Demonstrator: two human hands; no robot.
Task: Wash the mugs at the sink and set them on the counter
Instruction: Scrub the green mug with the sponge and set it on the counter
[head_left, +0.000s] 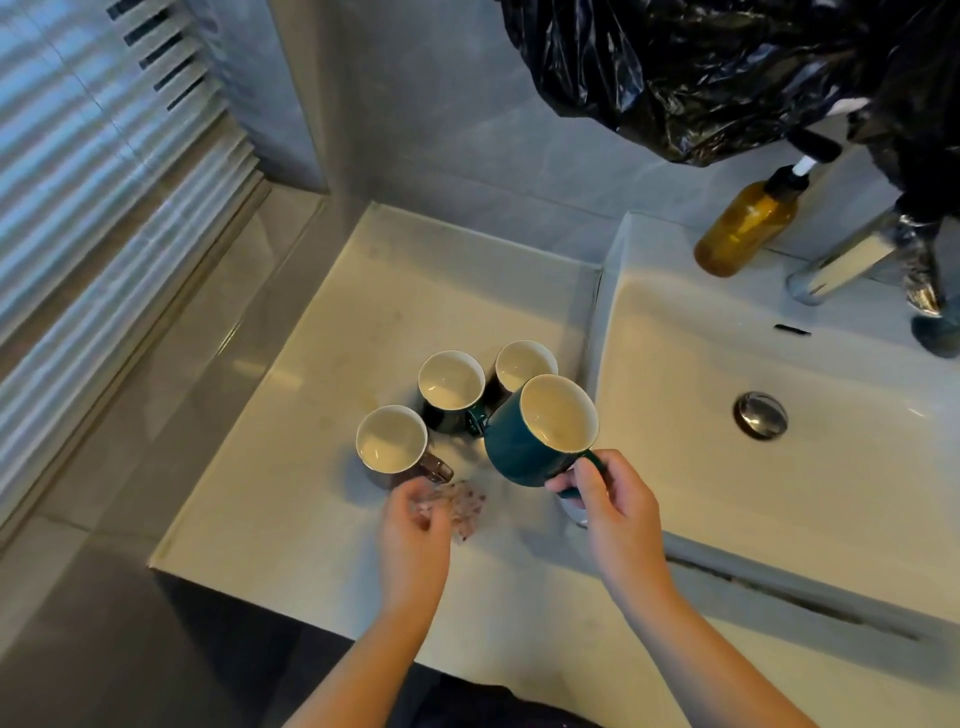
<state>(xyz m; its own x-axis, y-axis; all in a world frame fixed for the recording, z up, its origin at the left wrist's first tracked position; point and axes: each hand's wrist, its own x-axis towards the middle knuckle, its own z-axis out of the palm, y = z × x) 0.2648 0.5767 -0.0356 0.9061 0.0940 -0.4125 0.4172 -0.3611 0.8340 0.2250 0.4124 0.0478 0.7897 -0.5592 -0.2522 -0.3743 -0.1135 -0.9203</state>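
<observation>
Mostly pale counter, white sink, grey tiles

Glossy ceramic mugs, smooth pale stone counter, chrome drain, amber glass bottle, crinkled black plastic bag.

Viewpoint: head-worn, above the counter, facing forward and steeply down.
Nearness: close over the countertop.
Framing: counter centre, sink right, blinds upper left.
</observation>
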